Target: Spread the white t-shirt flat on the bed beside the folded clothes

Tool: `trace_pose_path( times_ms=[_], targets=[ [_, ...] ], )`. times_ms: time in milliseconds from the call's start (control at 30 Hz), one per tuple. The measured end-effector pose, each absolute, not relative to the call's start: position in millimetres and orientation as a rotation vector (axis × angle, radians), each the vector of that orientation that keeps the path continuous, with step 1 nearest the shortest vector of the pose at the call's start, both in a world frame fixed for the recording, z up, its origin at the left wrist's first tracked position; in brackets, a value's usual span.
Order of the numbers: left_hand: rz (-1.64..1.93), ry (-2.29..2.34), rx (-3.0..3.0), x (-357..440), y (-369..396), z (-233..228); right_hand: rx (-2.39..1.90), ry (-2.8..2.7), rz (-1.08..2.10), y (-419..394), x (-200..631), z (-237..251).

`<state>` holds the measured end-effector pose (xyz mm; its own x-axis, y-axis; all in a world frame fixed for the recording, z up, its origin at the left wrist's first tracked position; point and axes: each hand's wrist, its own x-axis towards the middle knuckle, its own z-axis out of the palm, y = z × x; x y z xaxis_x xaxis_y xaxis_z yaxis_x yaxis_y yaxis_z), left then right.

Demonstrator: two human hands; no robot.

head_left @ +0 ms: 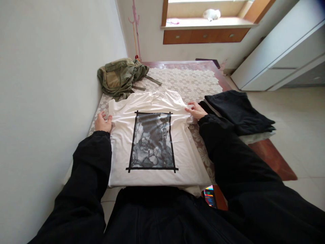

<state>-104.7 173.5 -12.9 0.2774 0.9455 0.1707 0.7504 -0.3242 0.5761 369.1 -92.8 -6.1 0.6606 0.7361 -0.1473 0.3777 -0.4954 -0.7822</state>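
A white T-shirt (122,135) lies spread out, front up, with a black-framed grey print (152,142) on its chest. Its collar points away from me, and its hem hangs at the near table edge. My left hand (103,122) is beside the sleeve on the left, thumb and fingers apart, the thumb close against the cloth. On the other side, my right hand (196,110) has its fingers closed on the sleeve edge. Part of that sleeve is hidden under the hand.
A green backpack (119,76) rests at the far left against the wall. Folded dark clothes (236,108) are stacked at the right table edge. A lace cloth (182,79) covers the table. A lit phone screen (209,196) shows near my lap.
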Motion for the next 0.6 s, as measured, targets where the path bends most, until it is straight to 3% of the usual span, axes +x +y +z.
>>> trace_pose_path(
  times_ms=[100,267,467,600],
  targets=[
    [0.695,1.518,2.008,-84,181,-7,-1.914,-0.699,0.809,-77,367,3],
    [0.662,1.358,2.264,-47,184,7,-1.636,-0.572,0.975,-48,361,14],
    [0.505,0.883,2.63,-2,198,9,-1.892,-0.731,1.039,-25,371,18],
    [0.361,0.908,2.643,11,215,2,-2.411,-1.271,0.666,-33,391,27]
  ],
)
